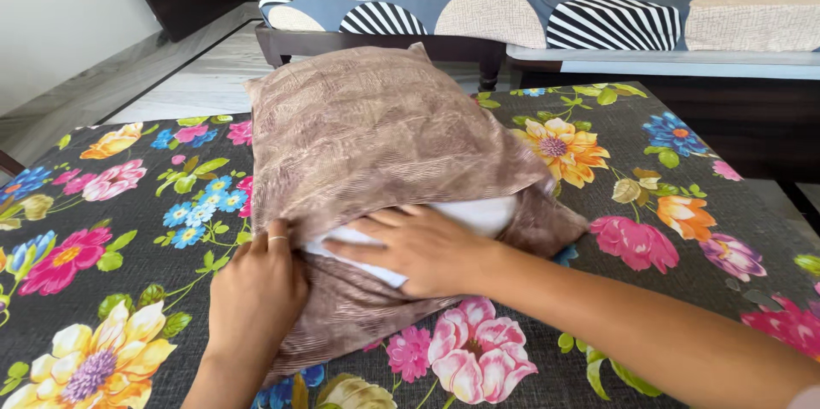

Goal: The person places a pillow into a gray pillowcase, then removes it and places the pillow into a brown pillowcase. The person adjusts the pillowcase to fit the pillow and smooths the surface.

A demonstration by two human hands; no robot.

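The right hand (423, 247) is lying flat, fingers spread, palm down on the white pillow (478, 217) where it is showing at the open mouth of the brown pillowcase (376, 127). The left hand (256, 294) is gripping the near edge of the pillowcase opening, fingers curled over the fabric, a ring showing on one finger. The pillow is sitting mostly inside the pillowcase, with only a white strip exposed between the two hands. The lower flap of the case is lying loose beneath the right hand, reaching toward the viewer. The covered pillow is resting lengthwise on a dark floral bedsheet (683, 195) printed with pink, yellow, orange and blue flowers, its far end pointing away from the person. Beyond the sheet, a second bed (555, 8) is standing with a cover of striped and plain circles on grey-blue. A pale tiled floor (196, 76) is showing at upper left, beside a white wall (60, 8).
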